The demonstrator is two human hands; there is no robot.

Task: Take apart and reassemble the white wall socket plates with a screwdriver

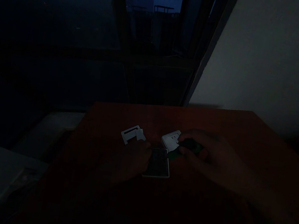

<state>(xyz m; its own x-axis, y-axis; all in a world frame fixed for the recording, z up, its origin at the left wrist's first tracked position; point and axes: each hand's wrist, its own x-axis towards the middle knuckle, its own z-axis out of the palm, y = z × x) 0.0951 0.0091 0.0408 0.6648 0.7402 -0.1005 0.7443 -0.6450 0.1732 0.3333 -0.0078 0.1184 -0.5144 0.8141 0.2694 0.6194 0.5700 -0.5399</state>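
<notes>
Very little light falls on the reddish table. My left hand (135,159) is closed, with its fingertips at the left side of a dark square plate with a white rim (157,163); the grip itself is too dark to make out. My right hand (209,154) is closed around a dark and green object (194,146), whose shape is unclear. A white socket-like piece with slots (171,140) lies just left of my right fingertips. Behind my left hand is a white frame (129,133) with an opening, and a small pale piece (140,134) overlaps it.
The reddish table (171,117) reaches back toward dark windows (154,86). A pale wall (269,63) stands at the back right. Some unclear items (25,179) sit low on the left, beyond the table edge.
</notes>
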